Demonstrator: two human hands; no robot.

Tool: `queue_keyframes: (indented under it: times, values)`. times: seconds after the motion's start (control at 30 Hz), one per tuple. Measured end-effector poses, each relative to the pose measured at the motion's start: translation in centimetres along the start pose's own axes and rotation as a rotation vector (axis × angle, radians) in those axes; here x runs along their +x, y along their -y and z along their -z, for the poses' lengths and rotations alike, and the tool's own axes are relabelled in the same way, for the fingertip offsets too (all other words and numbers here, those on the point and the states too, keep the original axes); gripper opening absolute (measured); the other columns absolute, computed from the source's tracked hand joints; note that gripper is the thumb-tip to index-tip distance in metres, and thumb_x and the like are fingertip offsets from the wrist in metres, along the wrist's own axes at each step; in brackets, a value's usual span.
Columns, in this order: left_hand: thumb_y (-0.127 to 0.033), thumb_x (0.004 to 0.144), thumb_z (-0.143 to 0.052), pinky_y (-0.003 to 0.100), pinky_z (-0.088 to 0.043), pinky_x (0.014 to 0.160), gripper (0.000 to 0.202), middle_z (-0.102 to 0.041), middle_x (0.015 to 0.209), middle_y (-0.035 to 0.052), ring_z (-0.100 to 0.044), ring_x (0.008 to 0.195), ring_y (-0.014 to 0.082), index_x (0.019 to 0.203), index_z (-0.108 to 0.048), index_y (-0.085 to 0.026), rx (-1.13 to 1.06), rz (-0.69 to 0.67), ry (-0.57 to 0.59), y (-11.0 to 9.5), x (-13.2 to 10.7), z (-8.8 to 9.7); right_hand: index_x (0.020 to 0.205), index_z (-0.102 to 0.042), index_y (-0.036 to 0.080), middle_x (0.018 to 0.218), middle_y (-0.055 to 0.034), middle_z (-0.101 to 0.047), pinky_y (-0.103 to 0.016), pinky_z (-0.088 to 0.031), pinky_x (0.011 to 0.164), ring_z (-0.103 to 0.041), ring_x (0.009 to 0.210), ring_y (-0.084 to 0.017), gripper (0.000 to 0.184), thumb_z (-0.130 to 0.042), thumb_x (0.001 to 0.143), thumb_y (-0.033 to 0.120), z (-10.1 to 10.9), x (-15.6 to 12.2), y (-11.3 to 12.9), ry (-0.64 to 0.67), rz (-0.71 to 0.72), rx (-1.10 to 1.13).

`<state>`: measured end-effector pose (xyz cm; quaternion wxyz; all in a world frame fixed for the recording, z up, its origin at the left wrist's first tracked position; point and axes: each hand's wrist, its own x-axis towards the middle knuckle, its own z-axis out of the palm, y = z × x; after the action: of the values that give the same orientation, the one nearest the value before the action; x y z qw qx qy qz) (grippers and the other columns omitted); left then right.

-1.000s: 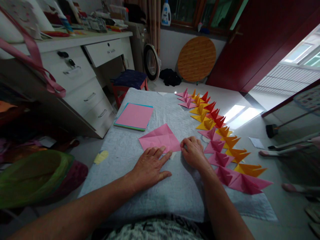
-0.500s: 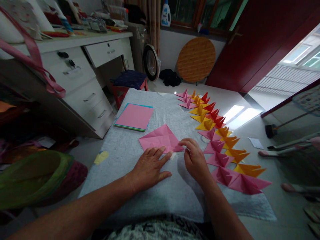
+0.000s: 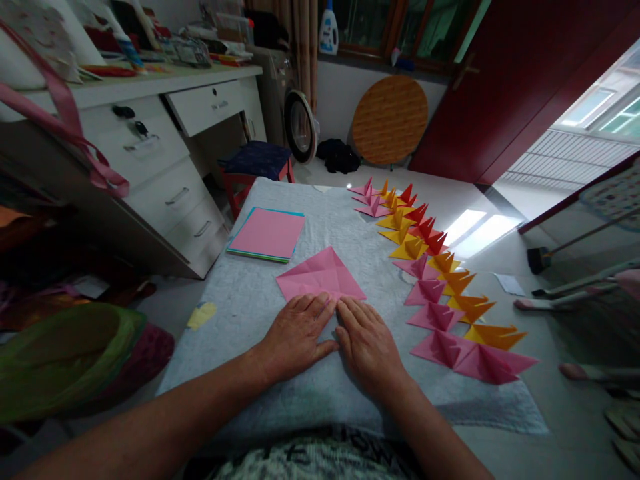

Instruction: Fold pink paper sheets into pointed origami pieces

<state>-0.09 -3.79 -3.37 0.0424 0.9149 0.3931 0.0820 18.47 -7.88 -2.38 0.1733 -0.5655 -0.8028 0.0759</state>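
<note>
A creased sheet of pink origami paper (image 3: pixel 323 272) lies on the cloth-covered table, one corner pointing away from me and its near edge under my fingers. My left hand (image 3: pixel 300 337) rests flat on that near edge, fingers stretched out and thumb spread to the right. Beside it, my right hand (image 3: pixel 367 340) lies flat with its fingertips on the same edge, almost touching the left fingertips. The hands cover part of the near edge. Farther off to the left is a stack of square coloured paper (image 3: pixel 270 233), pink on top.
Rows of folded paper cranes (image 3: pixel 425 292) in pink, yellow, orange and red line the table's right side. A yellow patch (image 3: pixel 202 315) marks the left edge. A green-lined bin (image 3: pixel 65 360) stands at lower left, and a stool (image 3: pixel 257 160) beyond the table.
My right hand has moved left from the paper's right corner to its near edge beside my left hand, and its fingers have flattened. The left hand stays pressed on the paper.
</note>
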Motion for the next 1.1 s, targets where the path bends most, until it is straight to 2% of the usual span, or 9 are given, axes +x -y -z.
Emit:
queue_keyframes:
  times: [0.1, 0.37, 0.53, 0.63, 0.77, 0.9, 1.1]
  values:
    - [-0.063, 0.093, -0.049, 0.045, -0.034, 0.11, 0.069, -0.055, 0.144, 0.0142, -0.049, 0.129, 0.0299, 0.143, -0.05, -0.016, 0.003, -0.006, -0.003, 0.2, -0.1, -0.1, 0.135, -0.058, 0.011, 0.144, -0.014, -0.058, -0.045, -0.036, 0.117, -0.052, 0.134, -0.027, 0.041, -0.049, 0.098, 0.025, -0.1, -0.3, 0.1, 0.004, -0.027, -0.07]
    - [-0.062, 0.093, -0.05, 0.044, -0.033, 0.111, 0.068, -0.052, 0.148, 0.0122, -0.048, 0.133, 0.0297, 0.145, -0.047, -0.018, 0.011, -0.014, 0.022, 0.2, -0.3, -0.2, 0.13, -0.062, 0.01, 0.138, -0.0165, -0.062, -0.048, -0.03, 0.118, -0.056, 0.129, -0.029, 0.04, -0.049, 0.098, 0.03, 0.4, -0.9, -1.1, -0.062, -0.12, -0.219]
    - [-0.062, 0.093, -0.051, 0.044, -0.033, 0.111, 0.067, -0.052, 0.148, 0.0114, -0.048, 0.131, 0.0297, 0.146, -0.046, -0.021, 0.028, -0.021, 0.002, 0.2, -0.3, -0.1, 0.129, -0.062, 0.008, 0.137, -0.0189, -0.062, -0.053, -0.032, 0.117, -0.053, 0.132, -0.033, 0.04, -0.049, 0.097, 0.03, 0.7, -1.5, -1.3, -0.124, -0.194, -0.257]
    - [-0.061, 0.093, -0.051, 0.045, -0.034, 0.11, 0.064, -0.053, 0.147, 0.0107, -0.049, 0.13, 0.0294, 0.145, -0.047, -0.024, 0.03, -0.027, 0.0, 0.3, -0.3, -0.1, 0.133, -0.058, 0.007, 0.142, -0.019, -0.058, -0.051, -0.034, 0.116, -0.047, 0.138, -0.031, 0.042, -0.047, 0.098, 0.027, 0.6, -1.7, -0.5, -0.177, -0.138, -0.196]
    - [-0.058, 0.096, -0.048, 0.044, -0.035, 0.11, 0.06, -0.054, 0.144, 0.0115, -0.049, 0.129, 0.0282, 0.144, -0.049, -0.023, 0.022, -0.033, -0.015, 0.3, -0.3, 0.0, 0.143, -0.049, 0.007, 0.148, -0.0178, -0.052, -0.045, -0.039, 0.116, -0.045, 0.14, -0.026, 0.051, -0.05, 0.095, 0.024, 0.5, -1.2, 0.8, -0.04, 0.057, -0.033]
    - [-0.054, 0.096, -0.048, 0.044, -0.035, 0.111, 0.058, -0.054, 0.144, 0.0127, -0.049, 0.13, 0.0282, 0.143, -0.05, -0.019, 0.013, -0.039, -0.011, 0.2, -0.3, 0.3, 0.144, -0.047, 0.008, 0.148, -0.019, -0.052, -0.047, -0.04, 0.115, -0.046, 0.139, -0.027, 0.054, -0.053, 0.094, 0.026, 0.5, -0.2, 1.1, 0.042, 0.032, 0.031]
    - [-0.056, 0.095, -0.052, 0.044, -0.036, 0.109, 0.062, -0.058, 0.141, 0.0144, -0.051, 0.129, 0.0298, 0.139, -0.054, -0.013, 0.053, -0.037, 0.028, 0.9, -2.0, 1.2, 0.135, -0.057, 0.013, 0.145, -0.0156, -0.056, -0.046, -0.038, 0.115, -0.05, 0.135, -0.028, 0.042, -0.052, 0.097, 0.029, 0.5, 0.4, 1.3, 0.075, 0.017, -0.044]
